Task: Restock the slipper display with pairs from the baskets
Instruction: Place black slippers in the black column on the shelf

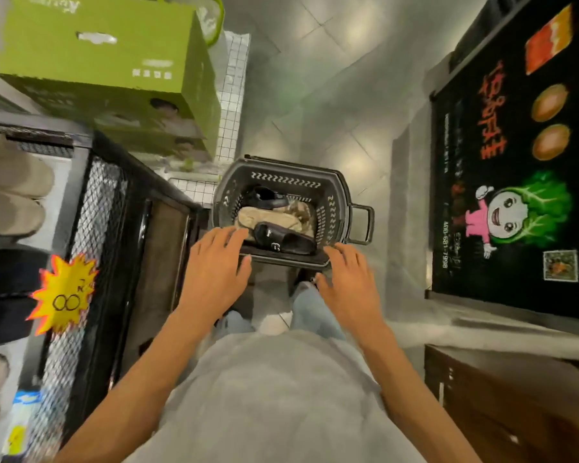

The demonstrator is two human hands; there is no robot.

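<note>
A dark plastic shopping basket stands on the floor straight ahead of me. Inside it lie black slippers, another black one further back and beige slippers between them. My left hand reaches down over the basket's near left rim with fingers spread and holds nothing. My right hand hovers at the near right rim, fingers relaxed, also holding nothing. The slipper display on my left carries beige and dark slippers on a black mesh rack.
A yellow starburst price tag hangs on the rack. Green cartons are stacked at the upper left. A black poster board with a cartoon figure stands on the right, with a brown wooden unit below it. Grey tiled floor runs ahead.
</note>
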